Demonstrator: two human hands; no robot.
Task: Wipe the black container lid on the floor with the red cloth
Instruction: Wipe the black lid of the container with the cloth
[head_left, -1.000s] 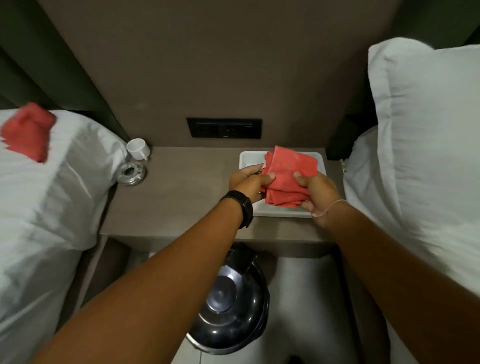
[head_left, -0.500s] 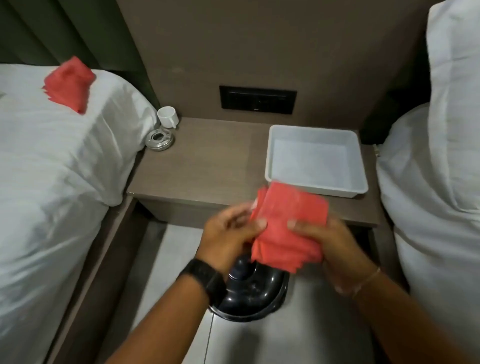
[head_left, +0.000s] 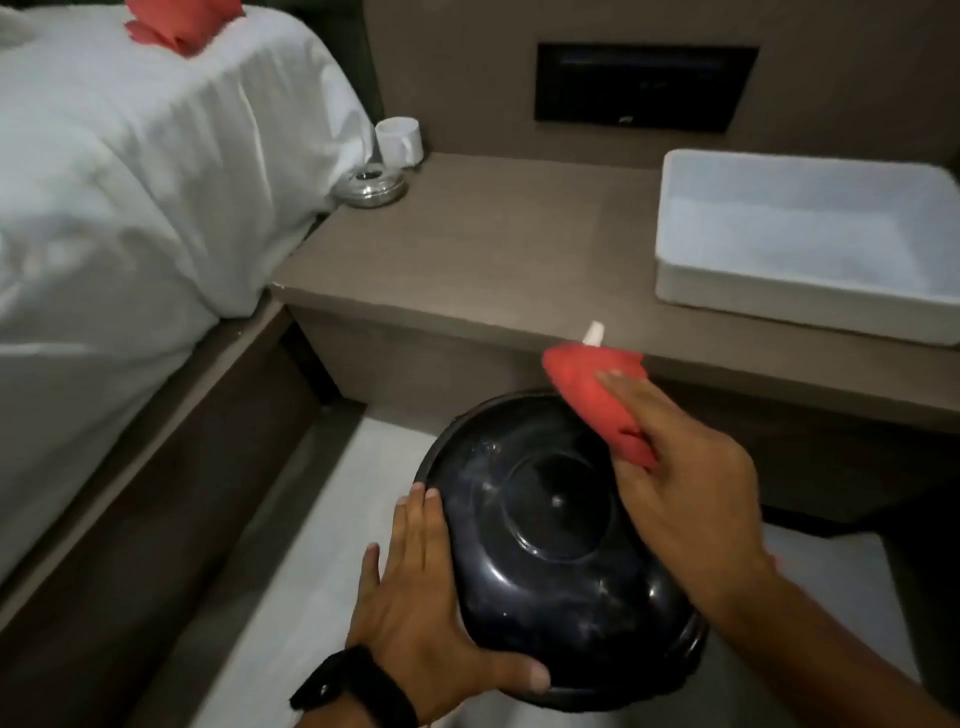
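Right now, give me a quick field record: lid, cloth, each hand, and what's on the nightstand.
lid: black lid, round, on the floor below the nightstand
cloth: red cloth, bunched, at the lid's upper right edge
right hand: right hand holds the cloth against the lid
left hand: left hand open, flat on the lid's left side, thumb at its near rim
nightstand items: white tray, white cup, small metal dish
other: second red cloth on the bed

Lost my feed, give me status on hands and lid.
Left hand open, bracing glossy black round lid. Right hand pressing folded red cloth at its far rim. Nothing blocking.
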